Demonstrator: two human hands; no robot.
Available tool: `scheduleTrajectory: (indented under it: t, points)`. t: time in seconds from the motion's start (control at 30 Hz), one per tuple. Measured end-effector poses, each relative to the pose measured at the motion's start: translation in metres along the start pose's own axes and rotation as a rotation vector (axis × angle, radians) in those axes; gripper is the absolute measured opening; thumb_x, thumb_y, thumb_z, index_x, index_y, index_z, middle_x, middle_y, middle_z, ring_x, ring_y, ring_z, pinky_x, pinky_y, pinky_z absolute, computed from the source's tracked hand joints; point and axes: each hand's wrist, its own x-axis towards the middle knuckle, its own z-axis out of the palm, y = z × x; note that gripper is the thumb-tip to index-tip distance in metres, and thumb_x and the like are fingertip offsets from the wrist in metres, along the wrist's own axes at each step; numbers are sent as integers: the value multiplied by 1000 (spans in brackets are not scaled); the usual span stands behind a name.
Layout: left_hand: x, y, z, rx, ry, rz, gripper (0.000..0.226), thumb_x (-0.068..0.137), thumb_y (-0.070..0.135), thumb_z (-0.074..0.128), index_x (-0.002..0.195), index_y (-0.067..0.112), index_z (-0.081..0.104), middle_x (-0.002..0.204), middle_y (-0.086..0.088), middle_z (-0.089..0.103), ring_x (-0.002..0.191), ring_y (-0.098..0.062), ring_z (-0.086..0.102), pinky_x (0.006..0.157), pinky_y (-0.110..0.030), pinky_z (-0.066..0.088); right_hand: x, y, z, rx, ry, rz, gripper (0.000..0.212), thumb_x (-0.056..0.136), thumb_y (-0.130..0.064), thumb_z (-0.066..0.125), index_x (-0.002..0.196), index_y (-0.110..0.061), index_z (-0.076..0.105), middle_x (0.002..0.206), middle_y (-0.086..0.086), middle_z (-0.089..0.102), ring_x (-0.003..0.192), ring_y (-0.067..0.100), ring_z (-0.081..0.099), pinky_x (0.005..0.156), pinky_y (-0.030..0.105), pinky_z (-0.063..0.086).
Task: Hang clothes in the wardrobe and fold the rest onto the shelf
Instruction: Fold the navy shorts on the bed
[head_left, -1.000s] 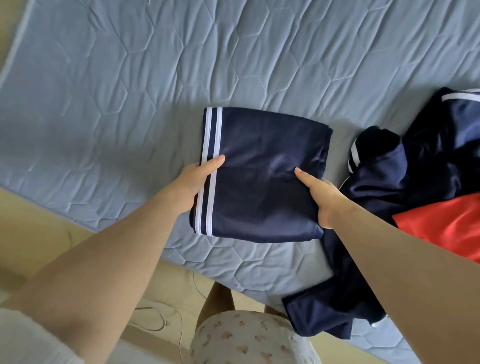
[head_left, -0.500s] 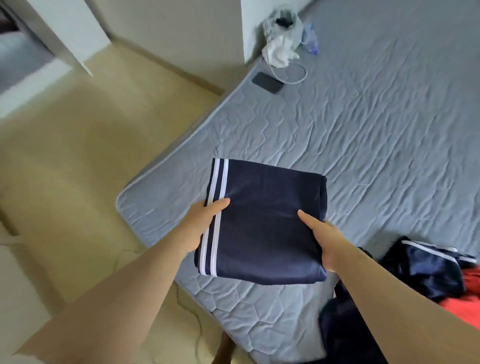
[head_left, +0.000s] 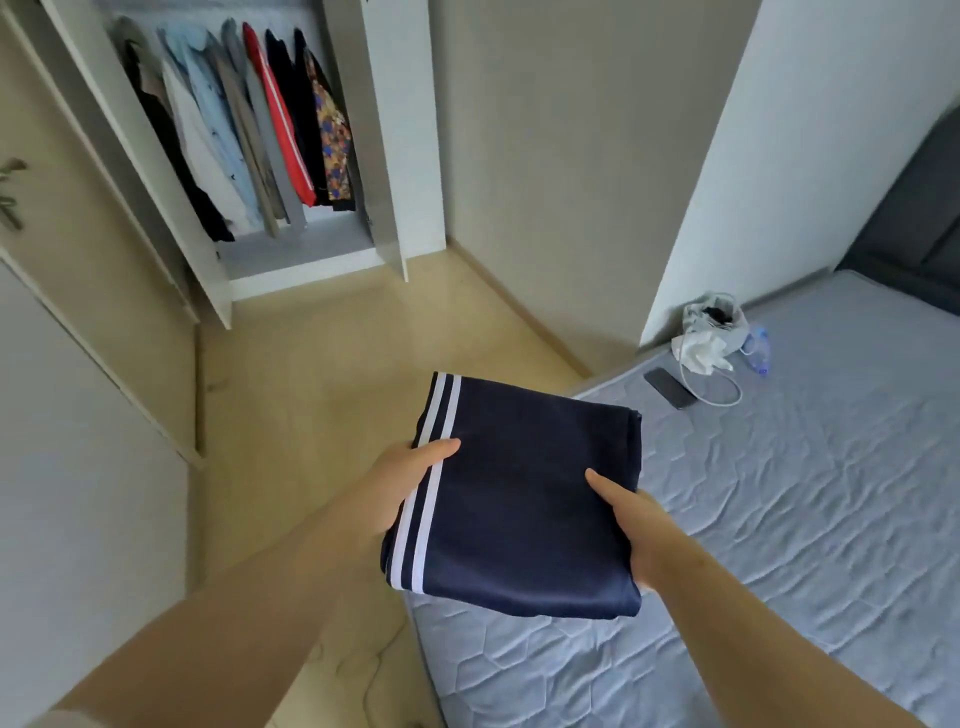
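Indoors, left hand (head_left: 410, 470) and right hand (head_left: 636, 527) gripping folded navy garment (head_left: 519, 504), over quilted mattress (head_left: 779, 545) corner, open wardrobe (head_left: 291, 249) beyond.

A pale wooden floor (head_left: 322, 364) runs from the mattress (head_left: 779, 519) at the right to an open white wardrobe (head_left: 387, 130) at the far left. A beige wall (head_left: 545, 156) stands just right of the wardrobe and meets a white wall (head_left: 810, 130) at a corner beside the mattress. The mattress is grey-blue and quilted, with a dark grey headboard (head_left: 914, 218) at its far end. A pale panel (head_left: 78, 441) fills the near left. The light is soft and even.
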Motion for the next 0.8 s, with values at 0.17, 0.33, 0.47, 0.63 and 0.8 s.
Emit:
scheduleTrajectory:
  t: [0.17,0.33,0.47,0.63,0.8]
  points:
    - [2,-2,-68,-96,112,21,15,82,35,67,89,21,66,73,4,74,66,-14,71,51,-21,52,22,-11,72,-91,-120,6,19,85,-29,67,96,-14,63,92,9,71,87,28,67,63,35,52]
    - [37,5,-136,-161,197,-2,16,83,32,68,90,17,65,70,2,73,62,-15,70,47,-21,51,62,-25,154,-144,-190,9,14,87,-26,65,92,-13,63,83,7,72,81,26,67,59,33,51]
    - [74,23,-201,-173,223,-5,21,83,34,67,94,17,64,80,-1,73,69,-17,71,52,-24,52,96,-40,228,-173,-194,44,20,85,-28,67,95,-11,62,89,11,70,83,28,66,59,33,50]
    - [112,49,-288,-222,280,30,17,82,33,68,90,19,63,79,-1,73,70,-17,70,53,-25,52,133,-64,329,-192,-235,8,15,85,-25,67,92,-13,61,77,6,73,75,26,66,55,31,49]
    - [144,73,-356,-274,339,48,18,82,34,69,88,20,60,88,-6,70,78,-22,68,57,-28,51,161,-84,407,-204,-309,-24,12,87,-25,65,91,-14,62,70,3,74,76,25,68,58,31,51]
